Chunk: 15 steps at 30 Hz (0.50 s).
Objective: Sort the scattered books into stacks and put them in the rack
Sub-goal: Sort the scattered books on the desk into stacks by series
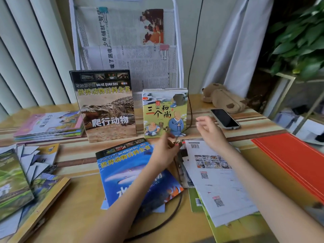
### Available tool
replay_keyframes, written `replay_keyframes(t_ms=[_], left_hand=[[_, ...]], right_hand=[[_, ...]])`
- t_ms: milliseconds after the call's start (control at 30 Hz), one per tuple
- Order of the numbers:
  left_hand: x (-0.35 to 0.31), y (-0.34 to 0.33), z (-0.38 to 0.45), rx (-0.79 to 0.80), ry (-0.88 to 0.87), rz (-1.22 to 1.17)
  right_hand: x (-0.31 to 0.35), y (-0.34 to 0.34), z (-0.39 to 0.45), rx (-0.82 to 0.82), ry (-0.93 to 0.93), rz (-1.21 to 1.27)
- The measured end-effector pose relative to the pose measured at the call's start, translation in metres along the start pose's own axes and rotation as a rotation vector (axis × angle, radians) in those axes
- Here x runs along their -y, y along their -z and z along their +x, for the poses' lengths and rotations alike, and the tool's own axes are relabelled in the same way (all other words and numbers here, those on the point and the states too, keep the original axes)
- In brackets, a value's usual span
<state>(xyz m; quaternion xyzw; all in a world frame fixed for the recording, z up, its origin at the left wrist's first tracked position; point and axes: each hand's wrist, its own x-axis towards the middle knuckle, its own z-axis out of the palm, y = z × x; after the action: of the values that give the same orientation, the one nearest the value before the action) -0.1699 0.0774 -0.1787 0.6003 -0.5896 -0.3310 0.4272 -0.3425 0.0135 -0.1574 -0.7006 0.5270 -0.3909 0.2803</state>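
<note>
Striped table, rack far: books half sorted. Left hand pinches something unclear; right hand spread. Next, I'd guess: the blue book.

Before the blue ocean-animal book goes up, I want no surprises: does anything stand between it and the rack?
Yes. The crocodile book and the monk picture book stand upright against the rack bottom, directly behind the blue book. The left hand hovers over its top right corner.
</note>
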Motion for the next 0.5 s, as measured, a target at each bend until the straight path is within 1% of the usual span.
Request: replay_keyframes(t_ms=[67, 133, 167, 200, 233, 267, 333, 367, 400, 433, 500], left_hand=[[0.01, 0.014, 0.004, -0.157, -0.007, 0.154], [0.018, 0.022, 0.003, -0.232, -0.055, 0.478], [0.02, 0.023, 0.0, -0.248, -0.098, 0.666], [0.019, 0.021, -0.004, -0.266, -0.179, 0.816], [0.019, 0.016, -0.007, -0.276, -0.297, 0.902], [0.017, 0.011, -0.011, -0.273, -0.444, 0.922], [0.01, -0.001, -0.019, -0.115, -0.673, 0.926], [0.007, -0.007, -0.023, -0.005, -0.681, 0.869], [0.002, -0.012, -0.026, 0.091, -0.601, 0.801], [0.0, -0.014, -0.027, 0.153, -0.494, 0.751], [0.002, -0.016, -0.024, 0.133, -0.387, 0.653]], right_hand=[[-0.012, 0.008, -0.012, 0.097, -0.057, -0.269], [-0.021, 0.008, -0.027, 0.251, -0.136, -0.572], [-0.024, 0.005, -0.033, 0.311, -0.137, -0.675], [-0.025, 0.004, -0.04, 0.332, -0.114, -0.717], [-0.026, 0.004, -0.046, 0.32, -0.086, -0.717], [-0.026, 0.005, -0.051, 0.295, -0.056, -0.697], [-0.028, 0.011, -0.062, 0.271, -0.023, -0.664], [-0.03, 0.015, -0.066, 0.27, -0.013, -0.653], [-0.032, 0.019, -0.07, 0.271, 0.004, -0.639], [-0.035, 0.023, -0.073, 0.276, 0.026, -0.624], [-0.037, 0.028, -0.079, 0.301, 0.061, -0.609]])
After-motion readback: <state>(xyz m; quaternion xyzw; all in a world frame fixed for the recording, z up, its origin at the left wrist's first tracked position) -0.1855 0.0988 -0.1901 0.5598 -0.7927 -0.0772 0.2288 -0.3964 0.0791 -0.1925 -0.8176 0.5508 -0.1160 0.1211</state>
